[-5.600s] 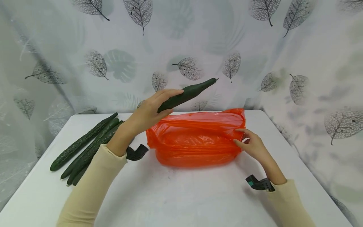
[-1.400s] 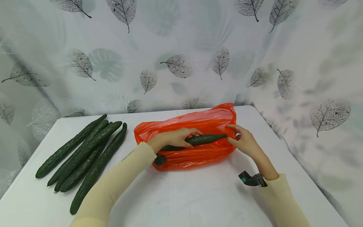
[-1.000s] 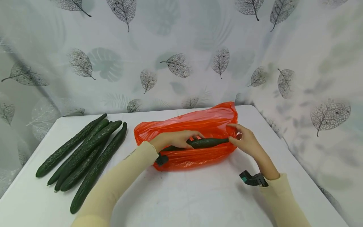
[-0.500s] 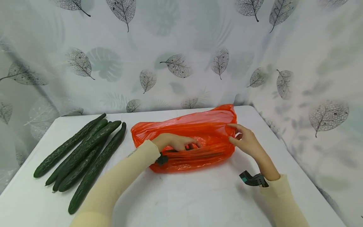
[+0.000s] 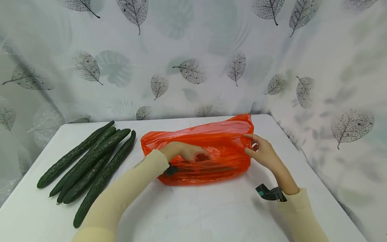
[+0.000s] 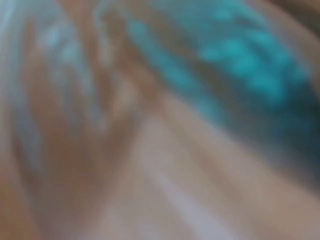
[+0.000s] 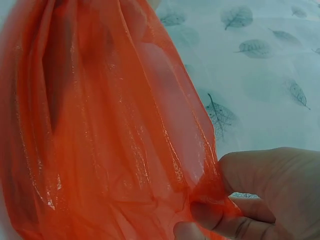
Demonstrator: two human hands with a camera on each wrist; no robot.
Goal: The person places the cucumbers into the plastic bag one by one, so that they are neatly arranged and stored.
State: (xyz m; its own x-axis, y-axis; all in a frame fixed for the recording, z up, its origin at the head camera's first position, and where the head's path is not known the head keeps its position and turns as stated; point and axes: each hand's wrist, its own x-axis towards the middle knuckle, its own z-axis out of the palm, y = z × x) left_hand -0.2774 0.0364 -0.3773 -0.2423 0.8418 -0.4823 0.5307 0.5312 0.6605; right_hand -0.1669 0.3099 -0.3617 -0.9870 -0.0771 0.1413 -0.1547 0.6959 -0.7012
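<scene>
A red plastic bag (image 5: 223,141) lies on the white table with its mouth towards me. My left hand (image 5: 186,151) reaches into that mouth, fingers loosely bent and their tips partly behind the front wall; only red plastic shows between thumb and fingers. Through the front wall a dark cucumber (image 5: 225,168) shows faintly. At the bag's right edge, my right hand (image 5: 263,152) pinches the plastic, and in the right wrist view its thumb and fingers hold the bag's rim (image 7: 207,185). The left wrist view is too blurred to read.
Several long dark green cucumbers (image 5: 96,154) lie in a fanned pile at the left of the white table (image 5: 193,215), close to my left forearm. A leaf-print cloth (image 5: 193,40) hangs behind the table and along its sides.
My left hand first held a cucumber above the bag, then lowered it into the mouth, where it sank behind the front wall and out of the fingers. My right hand stays on the bag's edge.
</scene>
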